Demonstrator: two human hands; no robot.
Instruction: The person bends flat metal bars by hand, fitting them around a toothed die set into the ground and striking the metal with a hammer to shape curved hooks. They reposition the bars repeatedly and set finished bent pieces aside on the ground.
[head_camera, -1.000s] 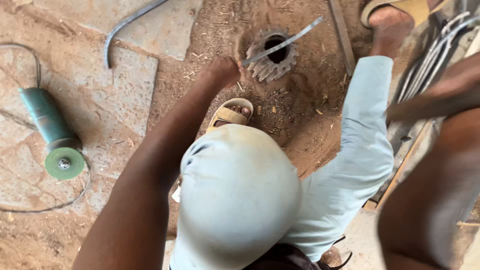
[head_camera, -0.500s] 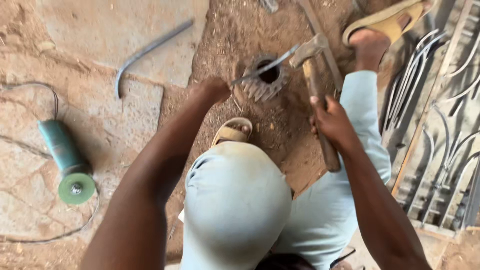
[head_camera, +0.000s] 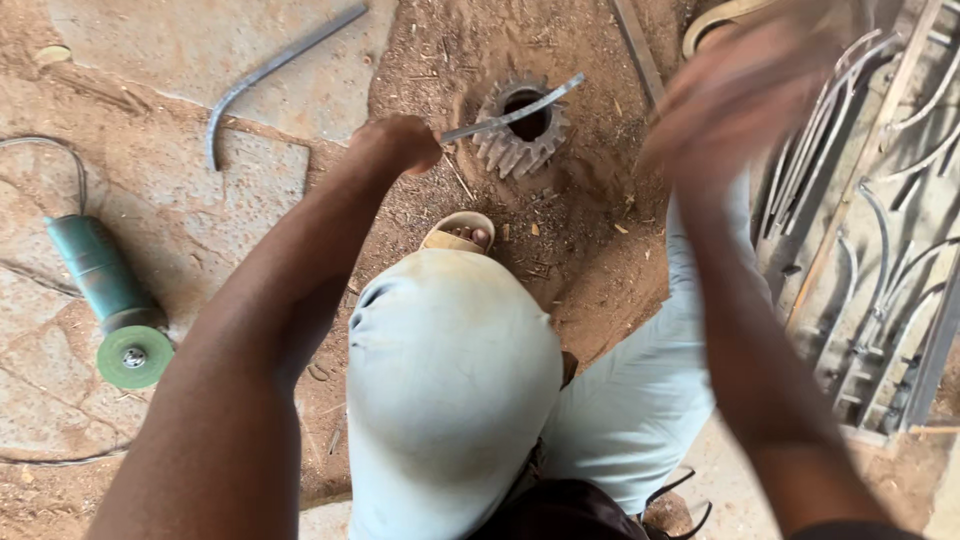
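Right hand (head_camera: 745, 95) now raised and blurred, its grip impossible to tell, hammer gone from view, left hand (head_camera: 400, 143) clamped on flat metal strip (head_camera: 515, 113) laid across toothed gear (head_camera: 522, 128) on dirt, green angle grinder (head_camera: 108, 300) well apart

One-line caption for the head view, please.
Left hand holds a flat metal strip across a gear on dirt; right hand raised, blurred.

Thin metal strip (head_camera: 515, 113) across toothed gear (head_camera: 520, 128)
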